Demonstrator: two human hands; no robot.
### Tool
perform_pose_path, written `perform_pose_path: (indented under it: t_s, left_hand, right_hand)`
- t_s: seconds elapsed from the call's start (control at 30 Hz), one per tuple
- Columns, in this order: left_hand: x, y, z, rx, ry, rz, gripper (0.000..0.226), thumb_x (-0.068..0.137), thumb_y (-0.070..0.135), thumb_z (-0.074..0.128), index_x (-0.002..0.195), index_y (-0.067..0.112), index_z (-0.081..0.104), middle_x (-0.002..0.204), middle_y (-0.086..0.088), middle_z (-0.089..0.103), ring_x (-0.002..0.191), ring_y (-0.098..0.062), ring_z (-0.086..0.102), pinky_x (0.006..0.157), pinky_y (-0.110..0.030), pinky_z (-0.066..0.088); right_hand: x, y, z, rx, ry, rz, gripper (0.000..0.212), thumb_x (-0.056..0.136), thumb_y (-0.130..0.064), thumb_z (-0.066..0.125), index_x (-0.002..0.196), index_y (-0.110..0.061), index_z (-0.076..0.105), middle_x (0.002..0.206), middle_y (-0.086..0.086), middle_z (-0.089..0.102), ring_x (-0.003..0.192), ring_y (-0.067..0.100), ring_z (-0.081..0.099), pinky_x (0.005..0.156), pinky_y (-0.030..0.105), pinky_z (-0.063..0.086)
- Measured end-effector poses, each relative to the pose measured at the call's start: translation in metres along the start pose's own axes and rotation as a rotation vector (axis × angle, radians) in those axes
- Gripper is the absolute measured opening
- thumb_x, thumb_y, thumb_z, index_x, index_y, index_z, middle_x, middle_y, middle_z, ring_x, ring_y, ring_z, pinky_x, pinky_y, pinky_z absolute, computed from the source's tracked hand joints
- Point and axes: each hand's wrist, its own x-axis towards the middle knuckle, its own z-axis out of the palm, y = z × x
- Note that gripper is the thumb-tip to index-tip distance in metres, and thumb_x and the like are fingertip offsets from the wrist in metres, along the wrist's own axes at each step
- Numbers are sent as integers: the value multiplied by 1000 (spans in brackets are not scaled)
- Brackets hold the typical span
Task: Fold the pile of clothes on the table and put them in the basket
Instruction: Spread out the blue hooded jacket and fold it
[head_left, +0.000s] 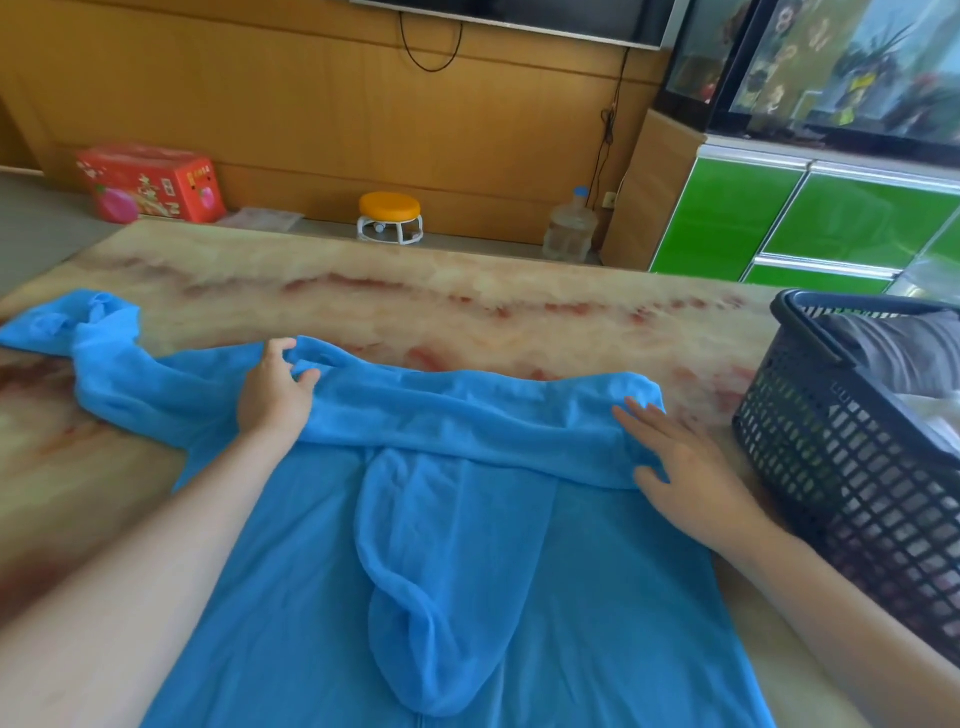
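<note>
the print on the red box (150, 183) is unreadable.

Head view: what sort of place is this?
Probably a living room at home: a wall-mounted flat screen, what looks like a fish tank on a green cabinet, and a laundry basket.

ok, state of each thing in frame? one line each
blue garment: spread on the table, a sleeve folded across the top, folding not finished
left hand: grips a fold of the garment
right hand: flat, fingers straight, pressing the garment's right side
basket: upright at the table's right, folded clothes inside
</note>
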Motion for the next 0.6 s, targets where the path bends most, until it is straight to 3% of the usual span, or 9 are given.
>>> perform_pose_path:
  t_s: [0.07, 0.1, 0.23, 0.37, 0.47, 0.6]
  left_hand:
    - [-3, -1, -3, -75, 28, 8, 41, 91, 11, 57, 130, 6, 47, 114, -18, 63, 112, -33, 53, 91, -38, 38]
    - [-4, -1, -6, -94, 58, 24, 39, 91, 9, 56, 129, 6, 49, 112, -17, 64, 110, -33, 53, 90, -37, 38]
    - [-7, -4, -9, -92, 123, 133, 32, 92, 9, 54, 124, 8, 54, 113, -14, 62, 107, -32, 52, 89, -37, 36]
    - [-4, -7, -2, -92, 27, 145, 37, 89, 10, 60, 125, 8, 54, 114, -13, 61, 112, -30, 52, 94, -35, 37]
    - [-3, -12, 0, -7, -39, 246, 33, 81, -5, 62, 111, 8, 66, 111, -15, 61, 107, -29, 56, 93, -28, 37]
    - [-5, -12, -4, -47, 109, 278, 27, 80, -12, 56, 93, 7, 70, 103, -12, 64, 101, -25, 58, 86, -18, 34]
  right_hand:
    - [4, -10, 6, 42, -121, -28, 59, 93, -55, 31, 147, -36, 19, 153, -18, 6, 145, 6, 2, 119, 30, -2]
    - [6, -13, 11, 69, -185, 6, 60, 93, -59, 23, 148, -34, 17, 153, -17, 4, 144, 5, -1, 118, 30, -3]
    - [30, -14, 18, 130, -148, 83, 59, 99, -47, 25, 151, -26, 6, 159, -6, 3, 146, 14, -3, 118, 33, 0]
    - [66, -15, 21, 174, -180, 191, 63, 99, -48, 23, 151, -24, -4, 159, -1, -7, 146, 18, -6, 118, 38, 0]
    - [65, -15, 36, 9, -237, 213, 66, 99, -51, 20, 150, -21, -8, 159, 2, -10, 146, 21, -8, 119, 39, 0]
    - [57, -10, 44, -78, -192, 241, 67, 97, -55, 15, 150, -22, -11, 158, 2, -13, 146, 22, -10, 119, 38, 0]
